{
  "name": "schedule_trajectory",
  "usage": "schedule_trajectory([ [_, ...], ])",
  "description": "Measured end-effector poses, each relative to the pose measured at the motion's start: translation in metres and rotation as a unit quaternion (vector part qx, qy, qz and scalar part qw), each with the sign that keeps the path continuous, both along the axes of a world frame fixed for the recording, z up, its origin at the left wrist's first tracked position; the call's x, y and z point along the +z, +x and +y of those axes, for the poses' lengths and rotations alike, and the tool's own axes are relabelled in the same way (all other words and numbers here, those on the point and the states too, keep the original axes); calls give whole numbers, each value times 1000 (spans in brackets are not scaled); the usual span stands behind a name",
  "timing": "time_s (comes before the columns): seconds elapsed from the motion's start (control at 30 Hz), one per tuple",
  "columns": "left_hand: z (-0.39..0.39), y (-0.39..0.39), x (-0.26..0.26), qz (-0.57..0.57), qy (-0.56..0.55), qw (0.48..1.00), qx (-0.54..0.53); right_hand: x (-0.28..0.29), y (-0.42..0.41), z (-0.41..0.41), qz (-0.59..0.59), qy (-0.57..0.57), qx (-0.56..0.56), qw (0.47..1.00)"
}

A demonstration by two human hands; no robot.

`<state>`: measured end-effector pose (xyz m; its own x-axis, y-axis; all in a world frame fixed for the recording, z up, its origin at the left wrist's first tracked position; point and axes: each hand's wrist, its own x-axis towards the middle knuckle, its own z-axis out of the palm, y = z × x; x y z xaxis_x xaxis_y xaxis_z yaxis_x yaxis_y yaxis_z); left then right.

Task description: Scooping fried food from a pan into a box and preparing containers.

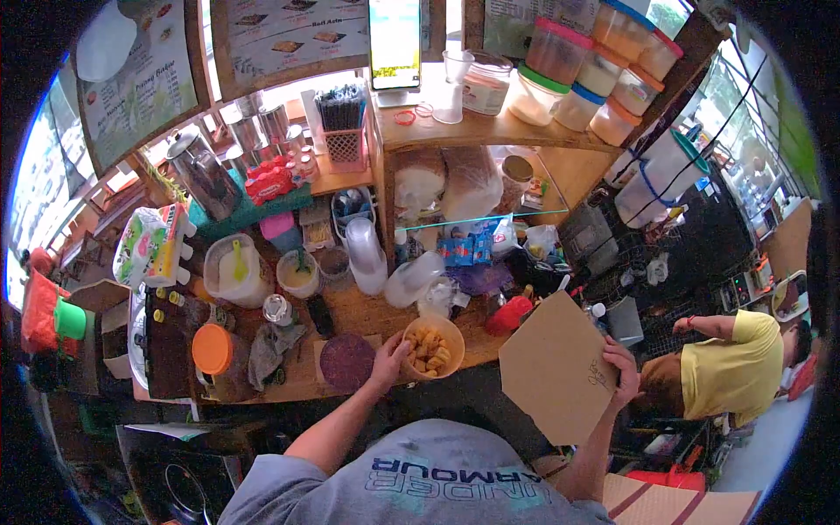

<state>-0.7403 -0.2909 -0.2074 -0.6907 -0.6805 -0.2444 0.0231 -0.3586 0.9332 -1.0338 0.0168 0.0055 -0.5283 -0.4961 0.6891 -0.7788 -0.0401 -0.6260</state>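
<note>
My left hand [391, 358] grips the rim of an orange-tan bowl [453, 338] at the counter's front edge. Inside the bowl lie golden-brown chunks of food [430, 353], perhaps fried pieces. In my right hand [621, 371] is a flat brown cardboard piece [558, 367] with cut corners and some handwriting, held tilted at its right edge. Left of the bowl, a round dark purple disc [346, 362] rests on a light board. Just behind the cardboard sits a red container [510, 315], partly covered by it.
An orange-lidded jar [212, 349], a grey cloth [275, 354] and a tub with a green scoop [237, 272] stand on the left of the wooden counter [367, 312]. Clear plastic cups [366, 256] are stacked behind. A person in a yellow shirt [728, 367] bends at right.
</note>
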Motion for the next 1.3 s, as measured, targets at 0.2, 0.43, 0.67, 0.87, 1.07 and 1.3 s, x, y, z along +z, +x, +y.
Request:
schedule_trajectory([
  [0.2, -1, -1, -10, -9, 13, 1000, 12, 9, 5, -9, 8, -3, -4, 1000],
  [0.43, -2, 0, -18, 2, 17, 1000, 7, 24, 22, -26, 14, -18, -48, 999],
  [0.67, -2, 0, -16, 5, 16, 1000, 14, 17, 11, -15, -7, 6, -46, 999],
  [0.87, -2, -1, -13, 8, 14, 1000, 10, 12, 3, -12, 20, -36, 25, 999],
  [1.07, -3, 3, -21, 8, 1, 1000, 10, 4, -3, -1, 14, 53, -26, 998],
  [1.3, 0, 1, 23, -34, -23, 999, -5, 2, -7, 0, 20, 26, 14, 999],
])
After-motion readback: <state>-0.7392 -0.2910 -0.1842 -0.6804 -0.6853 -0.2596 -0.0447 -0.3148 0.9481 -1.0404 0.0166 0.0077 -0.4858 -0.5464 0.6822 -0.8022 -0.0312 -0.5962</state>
